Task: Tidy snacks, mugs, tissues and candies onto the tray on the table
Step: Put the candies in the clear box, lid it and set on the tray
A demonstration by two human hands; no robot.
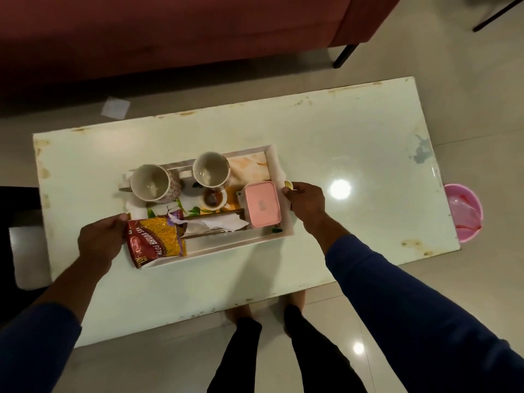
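A white tray [226,246] sits on the pale table [340,143]. On it stand two mugs, one at the left [151,182] and one behind the middle [210,169], plus a small brown-rimmed cup [212,199], a pink lidded box [261,203], crumpled tissue [218,224] and a red-and-yellow snack packet [157,241]. My left hand [99,241] grips the tray's left end beside the packet. My right hand [304,198] grips the tray's right end at its gold handle [288,184].
A red sofa [170,32] runs along the far side of the table. A pink bin [463,212] stands on the floor at the table's right end. A white paper scrap [115,108] lies on the floor behind the table. My legs stand at the near edge.
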